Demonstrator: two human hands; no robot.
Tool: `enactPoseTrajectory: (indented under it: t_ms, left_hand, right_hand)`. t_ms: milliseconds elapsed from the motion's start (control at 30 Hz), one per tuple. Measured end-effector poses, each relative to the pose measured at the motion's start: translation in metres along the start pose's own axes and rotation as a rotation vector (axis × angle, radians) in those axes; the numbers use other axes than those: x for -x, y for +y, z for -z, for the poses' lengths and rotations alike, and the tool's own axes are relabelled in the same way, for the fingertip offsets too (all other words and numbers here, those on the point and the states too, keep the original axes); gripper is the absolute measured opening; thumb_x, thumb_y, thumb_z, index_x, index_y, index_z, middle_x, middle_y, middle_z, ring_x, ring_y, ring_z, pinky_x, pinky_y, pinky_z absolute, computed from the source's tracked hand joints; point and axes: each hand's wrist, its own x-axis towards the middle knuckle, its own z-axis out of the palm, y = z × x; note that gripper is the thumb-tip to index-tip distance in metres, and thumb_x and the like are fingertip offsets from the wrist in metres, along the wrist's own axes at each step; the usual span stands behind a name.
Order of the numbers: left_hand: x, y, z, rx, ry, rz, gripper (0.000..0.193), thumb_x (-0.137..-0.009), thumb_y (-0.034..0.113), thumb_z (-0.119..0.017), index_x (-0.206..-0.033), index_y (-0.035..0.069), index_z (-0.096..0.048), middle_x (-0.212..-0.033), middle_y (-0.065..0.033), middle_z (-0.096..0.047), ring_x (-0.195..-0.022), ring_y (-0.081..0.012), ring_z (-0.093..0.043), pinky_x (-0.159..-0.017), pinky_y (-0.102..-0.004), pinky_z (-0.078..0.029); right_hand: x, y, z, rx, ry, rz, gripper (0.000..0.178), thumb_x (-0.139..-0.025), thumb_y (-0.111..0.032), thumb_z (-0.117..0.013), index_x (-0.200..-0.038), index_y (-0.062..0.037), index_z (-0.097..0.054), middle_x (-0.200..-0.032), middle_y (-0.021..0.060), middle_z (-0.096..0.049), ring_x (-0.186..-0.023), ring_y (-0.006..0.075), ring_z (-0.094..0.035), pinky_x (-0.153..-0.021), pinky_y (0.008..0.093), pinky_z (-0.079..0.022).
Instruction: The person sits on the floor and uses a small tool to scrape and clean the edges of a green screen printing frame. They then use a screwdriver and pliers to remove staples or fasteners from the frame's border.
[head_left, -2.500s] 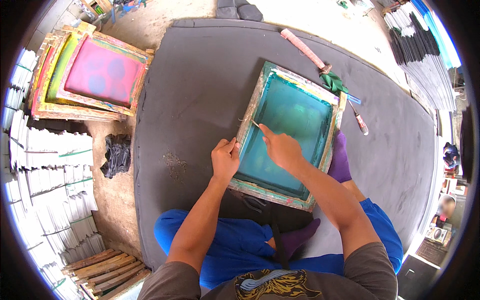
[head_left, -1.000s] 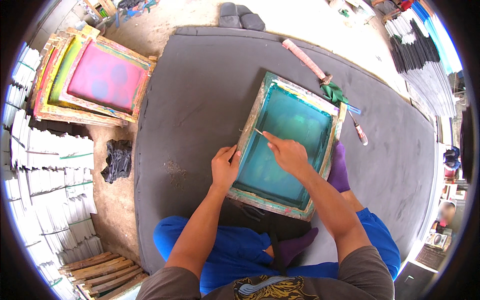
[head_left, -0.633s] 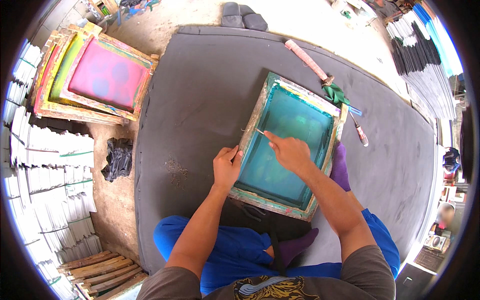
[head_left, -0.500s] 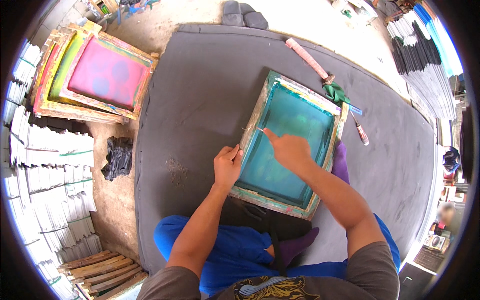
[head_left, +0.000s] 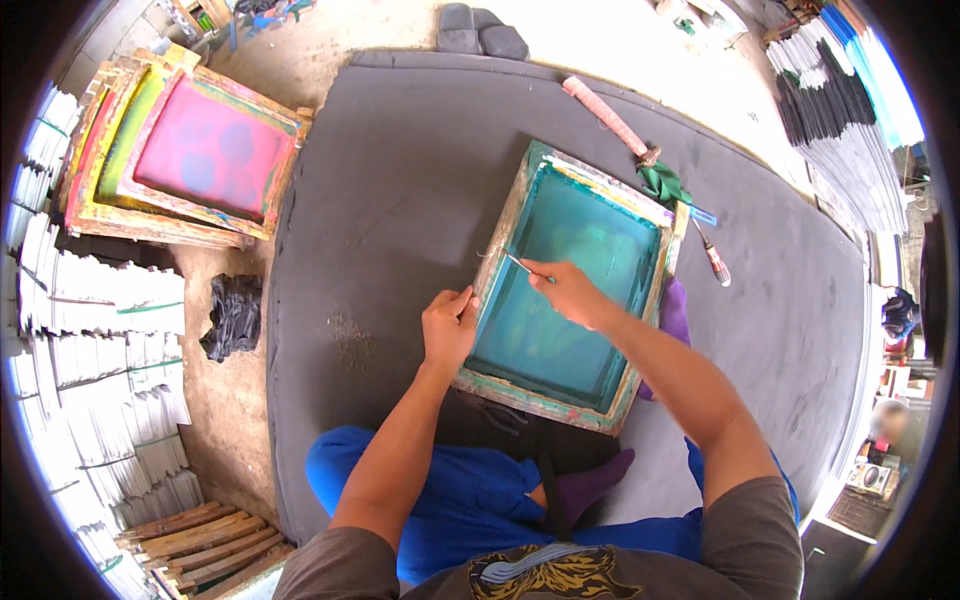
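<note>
Fingers (head_left: pixel 545 272) of the right hand (head_left: pixel 567 292) are pinching shut on a thin metal tool (head_left: pixel 521 265), its tip pointing up-left at the teal screen-printing frame (head_left: pixel 570 285). The frame is lying on the grey mat (head_left: pixel 400 180), long axis running away from the person, tilted right. The left hand (head_left: pixel 447 328) is closing over its left edge.

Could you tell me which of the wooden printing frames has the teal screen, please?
The single frame on the grey mat, under both hands. The stacked frames on the left show a pink screen on top.
</note>
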Motion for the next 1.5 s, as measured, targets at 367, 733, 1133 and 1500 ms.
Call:
enactPoseTrajectory:
  t_ms: [367,733,1133,1500]
  left_hand:
    - [0.0,0.002,0.006,0.025,-0.001,0.032,0.024,-0.091,0.01,-0.073,-0.112,-0.002,-0.076,-0.088,-0.0146,-0.07,-0.07,-0.0253,-0.067,-0.064,-0.0339,-0.052]
    - [-0.003,0.006,0.003,-0.005,0.023,0.025,0.028,-0.091,0.015,-0.075,-0.113,-0.001,-0.076,-0.092,-0.0154,-0.071,-0.073,-0.0261,-0.068,-0.064,-0.0341,-0.052]
    - [-0.001,0.001,0.001,0.03,0.002,0.055,0.026,-0.092,0.014,-0.074,-0.112,-0.002,-0.076,-0.091,-0.0153,-0.071,-0.076,-0.0282,-0.069,-0.069,-0.0361,-0.054]
    - [0.002,-0.004,0.0,0.005,0.0,0.028,0.023,-0.091,0.011,-0.073,-0.111,0.0,-0.077,-0.085,-0.0146,-0.068,-0.071,-0.0302,-0.067,-0.066,-0.0378,-0.053]
  right_hand:
    - [0.013,0.0,-0.026,-1.151,-0.217,-0.429,0.042,-0.112,-0.034,-0.044,-0.152,-0.0253,-0.052,-0.062,-0.0032,-0.044,-0.046,0.0089,-0.04,-0.041,0.0266,-0.034]
    - [0.018,0.002,-0.028,0.161,0.364,0.003,0.039,-0.105,-0.038,-0.053,-0.143,-0.0328,-0.06,-0.103,0.0184,-0.074,-0.09,0.0411,-0.072,-0.078,0.053,-0.057]
    - [0.02,-0.036,-0.015,0.439,0.255,-0.095,0.04,-0.105,-0.033,-0.051,-0.144,-0.0291,-0.058,-0.092,0.0191,-0.075,-0.084,0.0419,-0.073,-0.075,0.056,-0.057]
    - [0.004,-0.086,-0.018,0.667,0.079,-0.126,0.04,-0.105,-0.02,-0.046,-0.143,-0.0113,-0.056,-0.096,0.0183,-0.075,-0.09,0.0388,-0.074,-0.077,0.055,-0.058]
